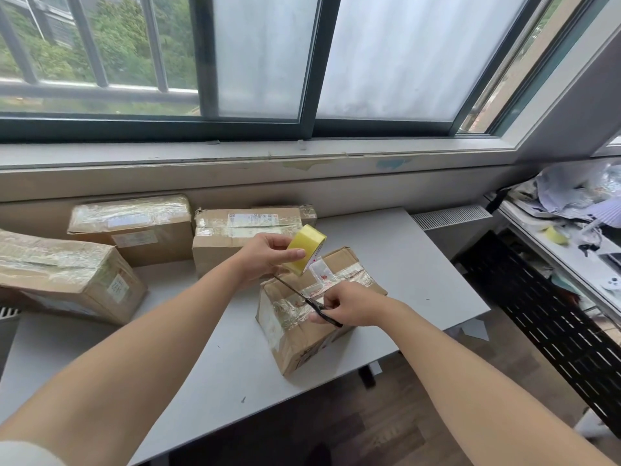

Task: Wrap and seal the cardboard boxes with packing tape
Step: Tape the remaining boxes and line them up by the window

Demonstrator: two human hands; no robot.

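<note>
**Q:** What carries the work, and how much of it looks finished?

**A:** The flat grey table carries the boxes. Three stand well apart from my hands: the large brown cardboard box at far left, the box under the sill and the box at back centre. Each shows glossy clear tape across its top, so I judge these sealed.

**Q:** And the one in hand?

**A:** The smaller brown cardboard box sits near the table's front right edge. A band of tape already crosses its top and runs down the near left face. I judge this band laid but not yet severed from its roll. The other faces are hidden, so I cannot tell whether more bands are needed.

**Q:** How are your hands set?

**A:** My left hand pinches the yellow roll of packing tape between thumb and fingers, just above the box's far top edge. My right hand curls round the handles of the black-handled scissors. The blades lie over the box top and point toward the roll. I cannot tell whether they are parted, and the strand itself is too clear to make out.

**Q:** What is left?

**A:** By my reckoning, the cut, and then pressing the loose end down.
</note>
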